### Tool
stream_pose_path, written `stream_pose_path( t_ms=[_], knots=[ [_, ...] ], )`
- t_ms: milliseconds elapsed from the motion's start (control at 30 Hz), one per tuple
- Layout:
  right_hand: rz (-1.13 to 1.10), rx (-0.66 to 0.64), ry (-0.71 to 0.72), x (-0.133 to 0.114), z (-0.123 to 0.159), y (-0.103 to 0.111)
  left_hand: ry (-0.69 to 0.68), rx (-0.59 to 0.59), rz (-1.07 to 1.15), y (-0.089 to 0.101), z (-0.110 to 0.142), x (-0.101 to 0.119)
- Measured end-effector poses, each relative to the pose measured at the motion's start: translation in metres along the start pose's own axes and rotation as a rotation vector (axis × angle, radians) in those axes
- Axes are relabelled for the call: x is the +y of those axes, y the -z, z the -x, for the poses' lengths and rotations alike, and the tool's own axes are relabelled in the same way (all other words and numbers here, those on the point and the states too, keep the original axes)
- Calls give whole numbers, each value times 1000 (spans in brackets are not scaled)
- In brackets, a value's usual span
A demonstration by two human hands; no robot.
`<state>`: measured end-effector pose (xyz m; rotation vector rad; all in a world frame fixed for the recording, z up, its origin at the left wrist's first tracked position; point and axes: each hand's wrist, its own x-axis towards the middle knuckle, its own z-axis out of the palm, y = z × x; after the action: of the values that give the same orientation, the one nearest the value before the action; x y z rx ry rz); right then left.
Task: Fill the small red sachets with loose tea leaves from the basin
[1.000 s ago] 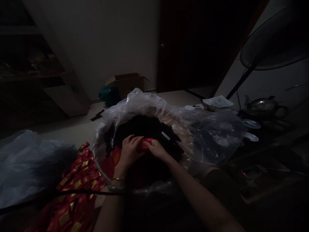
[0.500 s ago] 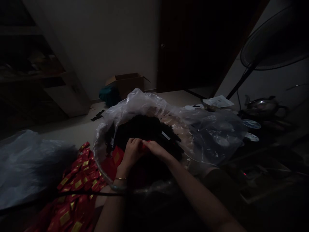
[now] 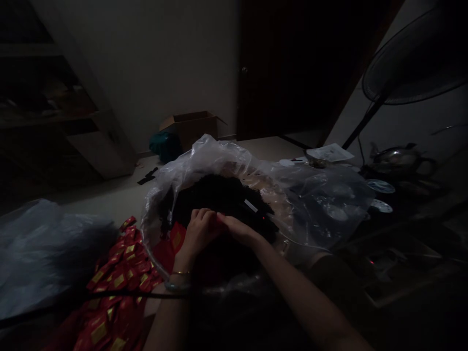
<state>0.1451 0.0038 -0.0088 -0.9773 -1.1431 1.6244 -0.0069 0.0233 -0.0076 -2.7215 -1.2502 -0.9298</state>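
In dim light, my left hand (image 3: 199,231) and my right hand (image 3: 237,228) meet over a dark heap of loose material (image 3: 223,195) inside a large clear plastic bag (image 3: 321,204). Both hands are closed, fingertips pinched together on a small red packet, of which only a sliver (image 3: 220,222) shows between them. My left wrist carries a thin gold bangle and a pale one. A small white tag (image 3: 251,205) lies on the heap just beyond my right hand.
A pile of red and gold packets (image 3: 117,282) lies at lower left beside a pale plastic bag (image 3: 32,248). A cardboard box (image 3: 192,126) stands by the far wall. At right are a fan (image 3: 413,63), a metal kettle (image 3: 397,161) and small dishes.
The red packet, plainly visible between my fingers a second ago, is now almost covered as both hands have closed over it. The hands stayed over the heap.
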Motion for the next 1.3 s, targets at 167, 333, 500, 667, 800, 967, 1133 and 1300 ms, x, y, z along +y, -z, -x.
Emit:
stream_pose_path(
  t_ms=[167, 333, 500, 667, 800, 967, 1133, 1300],
  knots=[
    [-128, 43, -16, 3, -2, 0, 6, -47, -24, 3, 0, 2],
    [-135, -96, -85, -9, 5, -6, 4, -90, 0, 3, 0, 3],
    [-51, -94, -53, -8, 4, -5, 36, -132, -16, 2, 2, 4],
    [-21, 3, -99, -5, 1, -4, 98, -194, -39, 5, 2, 9],
    [-6, -132, -118, -15, 5, -2, 171, -228, -16, 14, 0, 12],
    [70, -70, -65, -34, 4, 22, 285, -165, 154, 22, 2, 0],
    [710, 243, 148, -23, -11, 32, 400, -35, 385, 26, 3, -21],
    [1428, -13, 46, 3, -22, 2, 494, 104, 488, 34, 2, -26]
  ],
)
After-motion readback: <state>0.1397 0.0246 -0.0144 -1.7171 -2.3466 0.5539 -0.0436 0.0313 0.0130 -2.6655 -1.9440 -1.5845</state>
